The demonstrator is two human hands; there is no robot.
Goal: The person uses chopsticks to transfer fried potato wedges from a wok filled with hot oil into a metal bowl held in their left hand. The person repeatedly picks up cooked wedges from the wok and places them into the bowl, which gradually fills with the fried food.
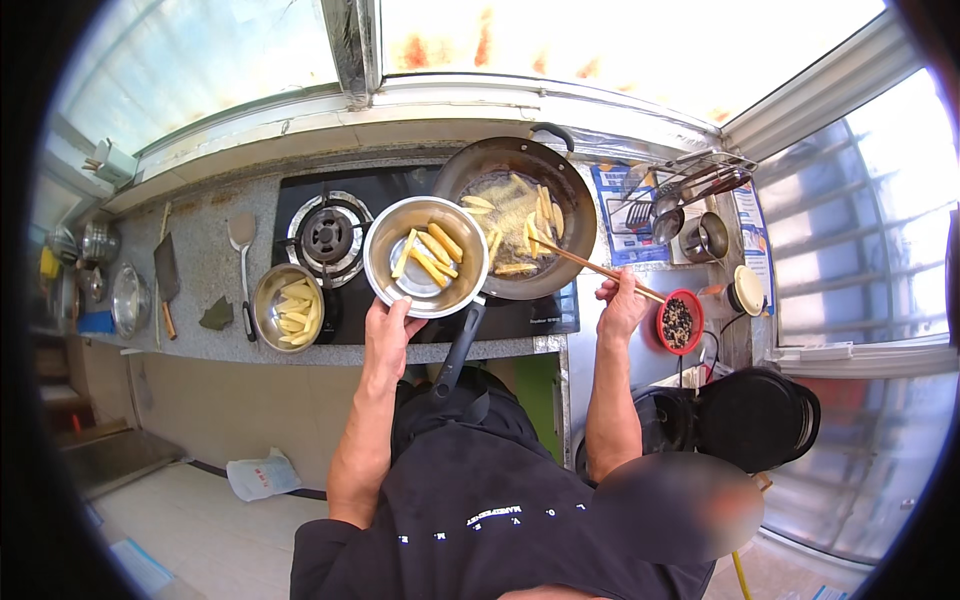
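Note:
My left hand (391,330) grips the near rim of a stainless steel saucepan (465,298), its black handle pointing down towards me. Several fried potato strips (431,255) lie inside it. In my right hand (622,300) is a pair of wooden chopsticks (589,264), reaching over the near right rim of a large wok (574,202). The chopstick tips meet a fried strip (532,229) in the bubbling oil (499,206); whether they pinch it I cannot tell. More strips float around it. The saucepan overlaps the wok's left edge.
A steel bowl of pale potato strips (296,315) stands left, by a bare gas burner (328,235). Further left lie a spatula (244,240) and a cleaver (166,270). Right are a red bowl of dark and pale grains (679,322), a utensil rack (709,166) and an open black appliance (754,420).

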